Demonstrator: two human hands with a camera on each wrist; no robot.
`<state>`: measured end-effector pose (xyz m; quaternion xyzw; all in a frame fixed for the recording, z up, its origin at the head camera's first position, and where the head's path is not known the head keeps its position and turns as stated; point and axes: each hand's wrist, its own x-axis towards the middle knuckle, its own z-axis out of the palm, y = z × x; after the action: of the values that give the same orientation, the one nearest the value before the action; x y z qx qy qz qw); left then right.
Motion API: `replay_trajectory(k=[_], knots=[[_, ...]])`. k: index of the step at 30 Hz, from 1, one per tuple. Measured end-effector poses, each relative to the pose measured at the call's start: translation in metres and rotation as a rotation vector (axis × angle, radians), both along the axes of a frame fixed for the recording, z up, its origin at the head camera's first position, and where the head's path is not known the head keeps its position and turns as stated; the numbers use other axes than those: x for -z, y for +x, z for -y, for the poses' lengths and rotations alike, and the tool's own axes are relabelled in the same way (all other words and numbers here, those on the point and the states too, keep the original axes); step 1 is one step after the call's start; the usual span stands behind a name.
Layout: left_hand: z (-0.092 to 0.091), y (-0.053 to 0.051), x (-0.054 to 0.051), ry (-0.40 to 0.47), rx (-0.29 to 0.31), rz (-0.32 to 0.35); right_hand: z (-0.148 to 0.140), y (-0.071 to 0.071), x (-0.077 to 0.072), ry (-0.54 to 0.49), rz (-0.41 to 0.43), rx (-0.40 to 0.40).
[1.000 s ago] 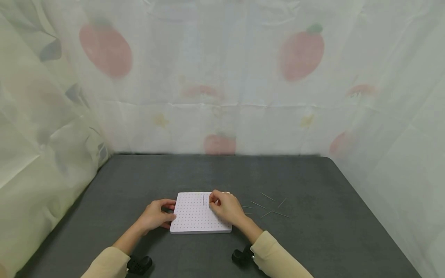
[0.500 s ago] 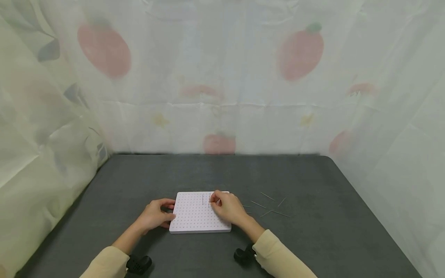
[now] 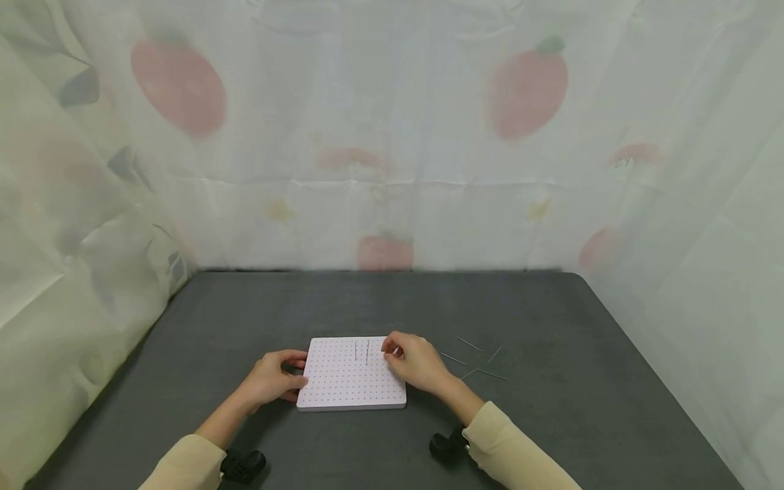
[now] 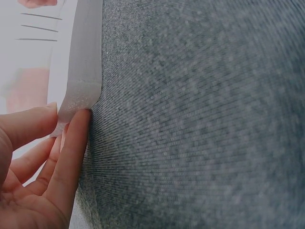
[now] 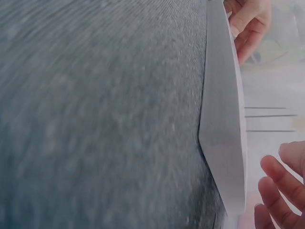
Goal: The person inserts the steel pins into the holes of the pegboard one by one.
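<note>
A white pegboard [image 3: 343, 384] with rows of small holes lies on the dark table. Thin metal pins [image 3: 367, 352] stand upright near its far side; three show in both wrist views. My left hand [image 3: 269, 378] holds the board's left edge, its thumb [image 4: 31, 125] on the top rim and fingers against the side. Over the board's far right part hovers my right hand [image 3: 416, 361]. In the right wrist view its fingertips [image 5: 271, 167] are spread apart, with nothing between them, a short way from the standing pins.
Several loose thin pins [image 3: 492, 375] lie scattered on the table to the right of the board. A patterned curtain [image 3: 386, 204] hangs behind the table [image 3: 520, 435] and along both sides. Black devices [image 3: 243, 467] sit at both wrists.
My right hand has let go of a pin, which now stands in the board, and has drawn back to the right. The left hand keeps its place at the board's edge.
</note>
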<state>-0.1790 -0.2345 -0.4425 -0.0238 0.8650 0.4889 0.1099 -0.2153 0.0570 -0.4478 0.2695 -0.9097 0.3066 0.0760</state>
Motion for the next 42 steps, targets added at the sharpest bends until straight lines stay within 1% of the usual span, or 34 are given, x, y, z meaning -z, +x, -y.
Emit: replay_trajectory(k=[8, 16, 19, 26, 32, 36, 42], knots=[[0.001, 0.001, 0.001, -0.007, -0.005, -0.004, -0.016, 0.000, -0.003, -0.002, -0.013, -0.044], [0.003, 0.001, 0.003, -0.004, -0.004, -0.003, -0.038, 0.000, -0.009, -0.042, -0.034, -0.084], [0.003, 0.001, 0.003, -0.002, -0.005, 0.002, -0.048, 0.001, -0.011, -0.045, -0.040, -0.084], [0.002, 0.001, 0.003, 0.004, -0.011, 0.005, -0.072, 0.002, -0.014, -0.046, -0.005, -0.076], [0.003, 0.002, 0.004, 0.025, -0.005, 0.001, -0.092, 0.003, -0.017, -0.059, 0.001, -0.072], [0.003, 0.001, 0.005, 0.032, -0.011, 0.004, -0.105, 0.002, -0.017, -0.076, -0.004, -0.053], [0.003, 0.001, 0.005, 0.030, -0.021, 0.011, -0.121, 0.002, -0.014, -0.110, -0.014, -0.033]])
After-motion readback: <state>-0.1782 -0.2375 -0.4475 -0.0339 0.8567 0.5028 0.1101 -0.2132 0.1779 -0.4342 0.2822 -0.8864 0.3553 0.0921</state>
